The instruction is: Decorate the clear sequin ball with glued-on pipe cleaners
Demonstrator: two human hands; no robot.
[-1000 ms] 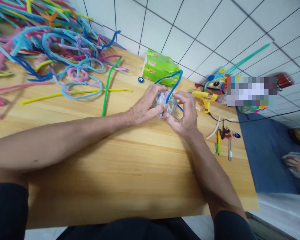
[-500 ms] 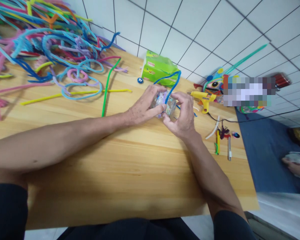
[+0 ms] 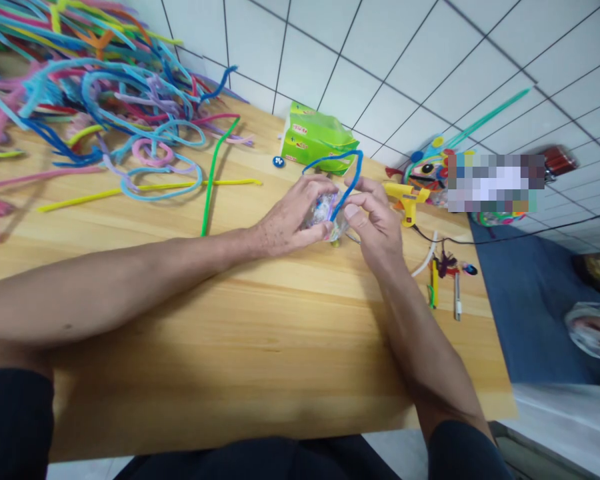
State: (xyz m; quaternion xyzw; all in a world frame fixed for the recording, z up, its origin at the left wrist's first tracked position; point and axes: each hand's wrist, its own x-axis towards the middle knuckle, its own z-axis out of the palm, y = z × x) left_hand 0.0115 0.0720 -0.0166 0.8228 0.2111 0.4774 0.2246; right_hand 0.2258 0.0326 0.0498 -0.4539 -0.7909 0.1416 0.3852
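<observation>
My left hand (image 3: 300, 217) is wrapped round a clear plastic piece (image 3: 320, 212) with shiny, multicoloured bits in or on it; the fingers hide much of its shape. A blue pipe cleaner (image 3: 354, 175) rises from this piece, bends sharply and runs back to the left behind it. The thumb and index finger of my right hand (image 3: 377, 223) are closed at the pipe cleaner's lower stretch, just right of the clear piece. A strip of lilac shows beside the blue stem.
Tangled pipe cleaners (image 3: 130, 100) cover the table's left. A green tissue pack (image 3: 317, 137) and a blue button (image 3: 279, 162) lie behind my hands. On the right are a yellow glue gun (image 3: 407, 199) with its cord, a utility knife (image 3: 457, 297) and a decorated colourful object (image 3: 425, 167).
My right hand has shifted right, off the clear piece, with its fingers now at the blue pipe cleaner. The left hand keeps its hold; the clear piece has turned slightly.
</observation>
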